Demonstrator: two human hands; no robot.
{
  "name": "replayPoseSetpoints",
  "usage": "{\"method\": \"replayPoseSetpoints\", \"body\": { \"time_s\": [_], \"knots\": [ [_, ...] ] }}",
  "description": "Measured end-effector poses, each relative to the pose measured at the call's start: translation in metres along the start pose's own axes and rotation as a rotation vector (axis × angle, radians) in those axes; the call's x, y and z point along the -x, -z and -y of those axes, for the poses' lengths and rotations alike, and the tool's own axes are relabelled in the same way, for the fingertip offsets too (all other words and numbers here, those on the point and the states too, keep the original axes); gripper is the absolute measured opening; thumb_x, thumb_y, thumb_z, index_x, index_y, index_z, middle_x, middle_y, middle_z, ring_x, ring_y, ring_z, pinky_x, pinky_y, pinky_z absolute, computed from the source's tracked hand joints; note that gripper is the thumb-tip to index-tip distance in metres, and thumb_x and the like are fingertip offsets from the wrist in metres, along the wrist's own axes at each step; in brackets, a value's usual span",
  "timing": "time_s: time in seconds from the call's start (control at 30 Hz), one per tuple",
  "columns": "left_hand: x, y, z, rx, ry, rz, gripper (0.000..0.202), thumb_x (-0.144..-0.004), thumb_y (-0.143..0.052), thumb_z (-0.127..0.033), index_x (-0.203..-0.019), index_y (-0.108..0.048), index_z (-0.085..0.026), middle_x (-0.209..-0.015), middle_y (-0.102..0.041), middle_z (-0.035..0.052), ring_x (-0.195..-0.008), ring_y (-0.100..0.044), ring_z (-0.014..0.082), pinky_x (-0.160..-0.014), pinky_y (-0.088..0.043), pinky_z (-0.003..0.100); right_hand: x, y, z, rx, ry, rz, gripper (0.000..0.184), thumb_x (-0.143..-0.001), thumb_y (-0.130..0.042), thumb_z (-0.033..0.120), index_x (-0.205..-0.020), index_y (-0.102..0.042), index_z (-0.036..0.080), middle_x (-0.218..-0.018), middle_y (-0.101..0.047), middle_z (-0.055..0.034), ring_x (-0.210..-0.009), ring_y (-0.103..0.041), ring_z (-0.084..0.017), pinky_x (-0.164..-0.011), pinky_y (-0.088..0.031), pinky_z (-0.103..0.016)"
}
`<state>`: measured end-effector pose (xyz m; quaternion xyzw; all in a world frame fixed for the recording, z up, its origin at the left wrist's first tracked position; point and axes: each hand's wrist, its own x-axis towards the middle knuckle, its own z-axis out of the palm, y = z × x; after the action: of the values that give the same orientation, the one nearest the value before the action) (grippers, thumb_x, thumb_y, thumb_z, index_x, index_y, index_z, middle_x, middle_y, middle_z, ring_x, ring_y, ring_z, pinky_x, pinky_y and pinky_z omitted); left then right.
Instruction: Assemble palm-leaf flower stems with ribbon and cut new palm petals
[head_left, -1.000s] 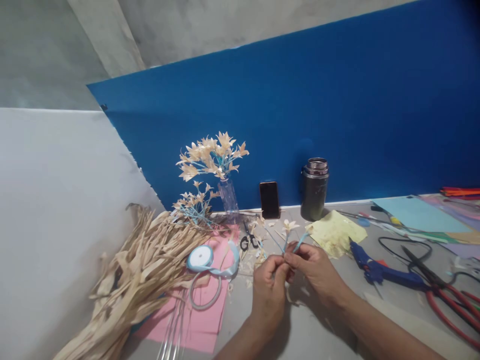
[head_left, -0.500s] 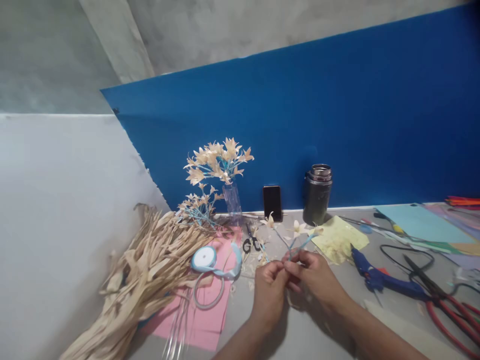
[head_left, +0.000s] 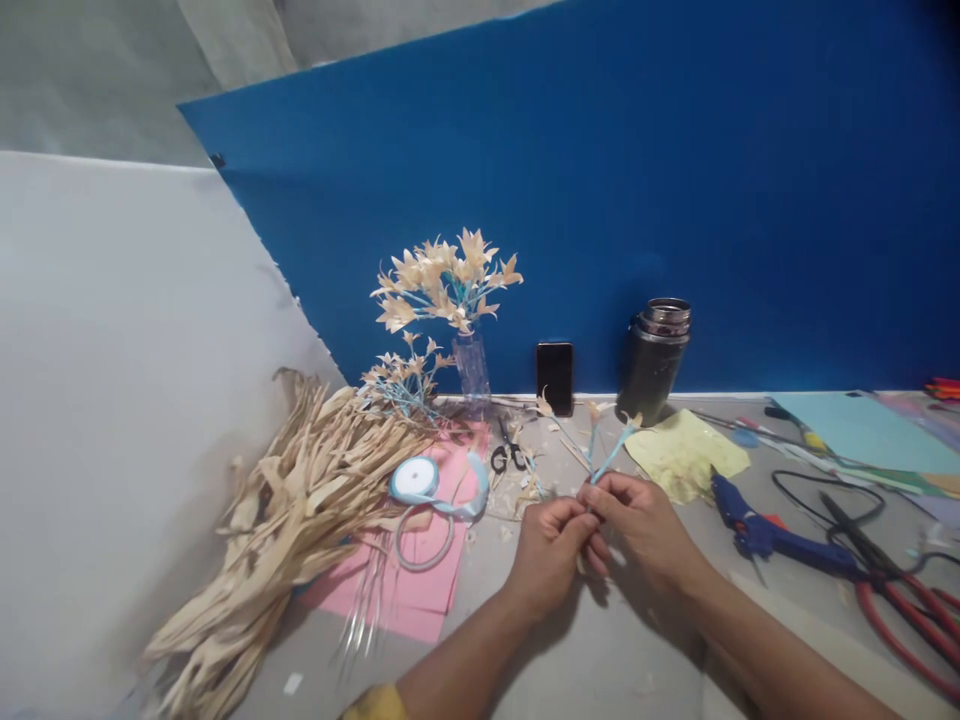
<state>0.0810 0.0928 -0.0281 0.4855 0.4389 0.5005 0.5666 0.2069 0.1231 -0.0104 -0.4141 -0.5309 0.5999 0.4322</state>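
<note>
A small spray of pale husk-like flowers on blue-wrapped stems (head_left: 609, 459) rises from between my fingers. My right hand (head_left: 646, 522) pinches the stems where they meet. My left hand (head_left: 551, 552) is closed just below, its fingertips pressed together against the lower end of the stems, which the fingers mostly hide. Beyond my left hand lie small black-handled scissors (head_left: 508, 458) among pale scraps. A roll of light blue ribbon (head_left: 414, 480) rests to the left, its loose end curling to the right. Behind it, a clear vase (head_left: 471, 375) holds a larger bunch of the same flowers (head_left: 446, 280).
Dried husks (head_left: 300, 500) are heaped at left beside pink paper (head_left: 420, 605), a grey ring (head_left: 424, 540) and thin wires (head_left: 361, 605). At the back stand a phone (head_left: 554, 378) and an uncapped flask (head_left: 655, 362). Rightward lie yellow paper (head_left: 679, 455), a blue glue gun (head_left: 784, 545) and red-handled shears (head_left: 900, 600).
The view has tipped downward, so the tabletop things sit higher in the picture. The flower stems have turned slightly in my fingers, and both hands still hold them.
</note>
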Motion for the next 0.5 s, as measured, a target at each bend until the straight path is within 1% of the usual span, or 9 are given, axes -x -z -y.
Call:
{"method": "replayPoseSetpoints", "body": {
  "time_s": [0.03,0.1,0.17,0.2,0.27,0.37,0.43,0.5],
  "knots": [
    [0.000,0.000,0.001,0.035,0.023,0.002,0.027,-0.084,-0.059,-0.036,-0.070,-0.063,-0.013,-0.056,-0.063,0.0039,-0.046,-0.057,0.0125,-0.050,-0.045,0.024,-0.001,0.002,0.000,0.033,0.016,-0.038,0.039,-0.078,-0.067,0.054,-0.061,-0.054,0.022,-0.042,-0.053,0.0037,-0.038,-0.051,-0.015,-0.043,-0.038,-0.026],
    [-0.001,-0.002,0.003,0.093,0.054,-0.015,0.023,-0.080,-0.064,-0.035,-0.088,-0.064,-0.014,-0.067,-0.066,0.0036,-0.051,-0.060,0.0137,-0.052,-0.047,0.026,-0.003,0.007,0.002,0.160,0.095,-0.185,0.035,-0.076,-0.070,0.050,-0.060,-0.059,0.020,-0.052,-0.059,0.0009,-0.050,-0.054,-0.016,-0.052,-0.042,-0.027],
    [0.000,-0.004,0.007,0.074,0.034,-0.032,0.031,-0.073,-0.070,-0.027,-0.101,-0.063,-0.016,-0.079,-0.068,0.0034,-0.061,-0.062,0.0139,-0.058,-0.050,0.026,-0.006,0.012,0.004,0.277,0.169,-0.315,0.032,-0.074,-0.071,0.047,-0.060,-0.064,0.019,-0.061,-0.062,-0.0014,-0.061,-0.055,-0.017,-0.060,-0.043,-0.028],
    [0.000,-0.004,0.008,0.027,0.003,-0.047,0.035,-0.070,-0.071,-0.022,-0.103,-0.063,-0.016,-0.083,-0.068,0.0036,-0.066,-0.062,0.0138,-0.061,-0.050,0.026,-0.007,0.014,0.005,0.302,0.183,-0.338,0.032,-0.074,-0.070,0.047,-0.060,-0.065,0.019,-0.063,-0.062,-0.0020,-0.063,-0.055,-0.018,-0.062,-0.043,-0.028],
    [0.002,-0.004,0.010,-0.105,-0.067,-0.087,0.030,-0.071,-0.069,-0.017,-0.100,-0.065,-0.016,-0.085,-0.068,0.0043,-0.071,-0.061,0.0137,-0.067,-0.049,0.026,-0.008,0.015,0.004,0.296,0.180,-0.338,0.032,-0.075,-0.069,0.046,-0.060,-0.066,0.019,-0.064,-0.063,-0.0025,-0.066,-0.055,-0.019,-0.064,-0.043,-0.029],
    [0.004,-0.002,0.011,-0.284,-0.147,-0.130,0.013,-0.081,-0.061,-0.022,-0.091,-0.067,-0.016,-0.081,-0.069,0.0045,-0.072,-0.060,0.0150,-0.070,-0.048,0.027,-0.008,0.014,0.000,0.255,0.178,-0.323,0.030,-0.075,-0.069,0.045,-0.062,-0.067,0.018,-0.069,-0.065,-0.0034,-0.070,-0.058,-0.020,-0.068,-0.044,-0.030],
    [0.006,-0.001,0.010,-0.355,-0.177,-0.138,0.013,-0.086,-0.057,-0.025,-0.086,-0.068,-0.017,-0.077,-0.068,0.0038,-0.071,-0.060,0.0154,-0.069,-0.047,0.026,-0.008,0.012,-0.003,0.248,0.178,-0.323,0.030,-0.076,-0.070,0.045,-0.062,-0.067,0.018,-0.071,-0.066,-0.0037,-0.072,-0.059,-0.020,-0.069,-0.045,-0.030],
    [0.007,0.000,0.009,-0.382,-0.185,-0.140,0.016,-0.087,-0.054,-0.025,-0.083,-0.068,-0.018,-0.074,-0.068,0.0029,-0.069,-0.060,0.0150,-0.068,-0.046,0.026,-0.008,0.011,-0.005,0.244,0.178,-0.324,0.031,-0.076,-0.070,0.046,-0.062,-0.067,0.018,-0.071,-0.066,-0.0037,-0.073,-0.058,-0.020,-0.070,-0.045,-0.030]
  ]
}}
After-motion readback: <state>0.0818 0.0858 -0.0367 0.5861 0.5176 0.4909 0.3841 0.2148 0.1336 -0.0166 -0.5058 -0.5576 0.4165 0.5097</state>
